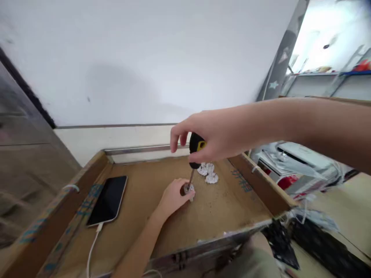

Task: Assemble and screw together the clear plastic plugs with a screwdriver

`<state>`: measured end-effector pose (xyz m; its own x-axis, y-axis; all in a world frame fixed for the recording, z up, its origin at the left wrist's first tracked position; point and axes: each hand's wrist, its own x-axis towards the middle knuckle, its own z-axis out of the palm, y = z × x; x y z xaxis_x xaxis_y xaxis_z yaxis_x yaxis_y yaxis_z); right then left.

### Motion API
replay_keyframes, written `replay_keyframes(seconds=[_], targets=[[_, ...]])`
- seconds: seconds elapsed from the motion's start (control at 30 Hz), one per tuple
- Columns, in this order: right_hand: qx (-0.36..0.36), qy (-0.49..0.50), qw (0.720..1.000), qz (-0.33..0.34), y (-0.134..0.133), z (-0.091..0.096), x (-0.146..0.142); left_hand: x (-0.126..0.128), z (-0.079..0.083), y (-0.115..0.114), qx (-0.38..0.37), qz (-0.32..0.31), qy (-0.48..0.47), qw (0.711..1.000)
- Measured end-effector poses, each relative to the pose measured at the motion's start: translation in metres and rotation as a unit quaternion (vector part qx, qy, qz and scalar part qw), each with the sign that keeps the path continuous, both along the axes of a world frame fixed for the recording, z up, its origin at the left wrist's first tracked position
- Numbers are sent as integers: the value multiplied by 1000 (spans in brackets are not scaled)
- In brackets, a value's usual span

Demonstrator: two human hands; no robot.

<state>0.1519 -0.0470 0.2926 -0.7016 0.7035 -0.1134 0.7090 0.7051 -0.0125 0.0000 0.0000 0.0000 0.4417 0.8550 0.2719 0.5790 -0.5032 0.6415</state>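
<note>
My right hand grips a screwdriver by its black and yellow handle, some fingers lifted off it. The shaft points down, slightly tilted, and its tip meets a small shiny part. Thumb and fingers of my left hand close around that part and hold it on the cardboard. What kind of part it is I cannot make out. Just beyond it, to the right, lie several small clear or silvery scalloped pieces in a loose cluster.
A phone with a white charging cable lies on the left of the cardboard-lined tray. Raised cardboard sides border it left and right. A white wall stands behind. Boxes and plastic bags clutter the right.
</note>
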Motion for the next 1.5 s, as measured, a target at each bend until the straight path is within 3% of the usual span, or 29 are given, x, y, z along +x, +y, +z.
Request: replay_keyframes(seconds=[0.2, 0.4, 0.6, 0.8, 1.03, 1.23, 1.4, 1.5], targets=[[121, 7, 990, -77, 6, -13, -10, 0, -1, 1, 0, 8, -3, 1000], [112, 4, 993, -21, 12, -10, -1, 1, -2, 2, 4, 9, -2, 1000], [102, 11, 995, -10, 10, -10, -3, 2, 0, 0, 5, 5, -2, 1000], [216, -12, 974, -63, 11, -15, -6, 1, -4, 1, 12, 10, 6, 1000], [96, -13, 995, -11, 14, -5, 0, 1, -3, 1, 14, 10, 13, 1000], [186, -22, 980, -72, 15, -11, -8, 1, -3, 1, 16, 10, 13, 1000], [128, 1, 992, -6, 18, -12, -7, 1, -3, 1, 13, 10, 14, 1000], [187, -19, 981, -46, 13, -13, -10, 1, -1, 1, 14, 9, 15, 1000]])
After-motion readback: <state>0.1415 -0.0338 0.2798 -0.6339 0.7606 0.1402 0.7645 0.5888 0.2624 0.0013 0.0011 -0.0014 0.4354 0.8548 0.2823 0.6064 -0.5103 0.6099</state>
